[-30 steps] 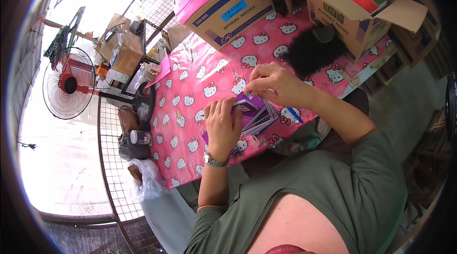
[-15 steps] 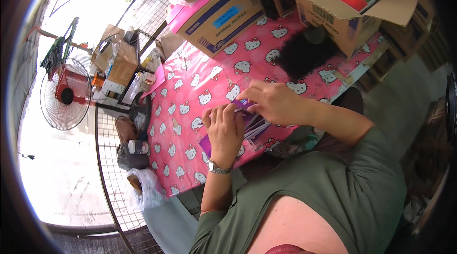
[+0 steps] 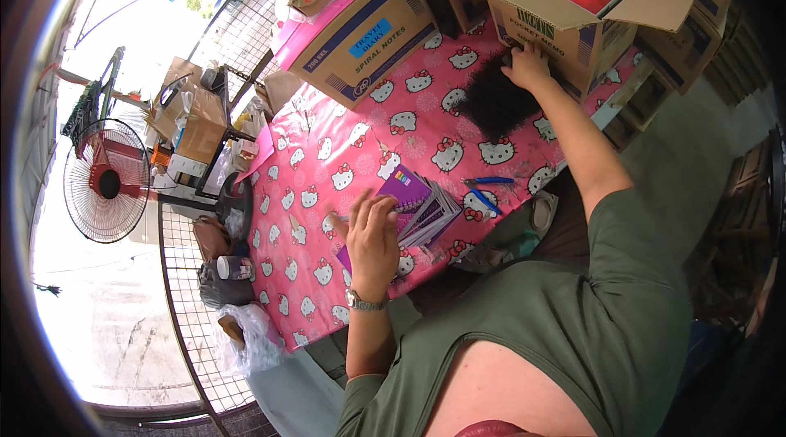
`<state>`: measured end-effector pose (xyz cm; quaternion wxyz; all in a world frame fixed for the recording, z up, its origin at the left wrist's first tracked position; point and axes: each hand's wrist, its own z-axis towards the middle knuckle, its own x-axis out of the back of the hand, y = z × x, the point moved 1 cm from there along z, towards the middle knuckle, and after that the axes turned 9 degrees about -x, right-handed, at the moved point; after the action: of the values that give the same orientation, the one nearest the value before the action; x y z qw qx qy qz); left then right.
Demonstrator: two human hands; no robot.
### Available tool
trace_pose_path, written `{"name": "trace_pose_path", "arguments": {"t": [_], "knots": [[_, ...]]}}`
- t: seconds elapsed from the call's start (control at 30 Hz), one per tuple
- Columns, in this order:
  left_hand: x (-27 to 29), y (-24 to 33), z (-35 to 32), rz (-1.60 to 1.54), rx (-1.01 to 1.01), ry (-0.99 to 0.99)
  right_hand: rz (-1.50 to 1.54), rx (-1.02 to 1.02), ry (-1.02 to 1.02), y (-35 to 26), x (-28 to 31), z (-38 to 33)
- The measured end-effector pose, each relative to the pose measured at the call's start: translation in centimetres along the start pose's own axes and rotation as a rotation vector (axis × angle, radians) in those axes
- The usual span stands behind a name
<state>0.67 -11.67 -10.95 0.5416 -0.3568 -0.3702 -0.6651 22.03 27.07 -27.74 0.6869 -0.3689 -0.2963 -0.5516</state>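
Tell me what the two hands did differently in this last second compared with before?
The right hand left the purple booklets and reached away to the black heap by the open cardboard box. The left hand stayed flat on the booklets. The blue pliers lie as before.
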Motion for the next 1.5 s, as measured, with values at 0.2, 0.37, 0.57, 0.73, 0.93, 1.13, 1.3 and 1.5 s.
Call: {"name": "trace_pose_path", "arguments": {"t": [0.2,0.37,0.57,0.73,0.93,1.13,1.3,1.5], "knots": [[-0.5,-1.3,-0.9,-0.002,0.187,0.091,0.337,0.155,-0.667,-3.6,5.3,2.5],[-1.6,-1.6,0.3,0.005,0.164,0.183,1.631,0.45,-1.604,-12.2,19.5,-3.4],[-1.3,-1.5,1.4,-0.05,0.156,0.15,1.536,0.661,-1.968,-13.7,21.5,-4.5],[-1.2,-2.1,1.1,-0.082,0.151,0.13,1.376,0.733,-1.927,-14.3,21.9,-3.7],[-0.7,-3.2,0.7,-0.159,0.186,0.176,1.208,0.893,-1.924,-16.6,20.8,-2.7],[-0.5,-4.2,-0.2,-0.16,0.272,0.174,0.999,1.002,-1.752,-18.1,20.3,-2.1],[-0.5,-4.5,0.4,-0.327,0.342,0.136,1.006,0.963,-1.84,-19.3,19.7,-2.0],[-1.0,-4.7,1.0,-0.45,0.253,0.143,1.237,0.89,-1.932,-18.9,20.2,-2.3]]}}
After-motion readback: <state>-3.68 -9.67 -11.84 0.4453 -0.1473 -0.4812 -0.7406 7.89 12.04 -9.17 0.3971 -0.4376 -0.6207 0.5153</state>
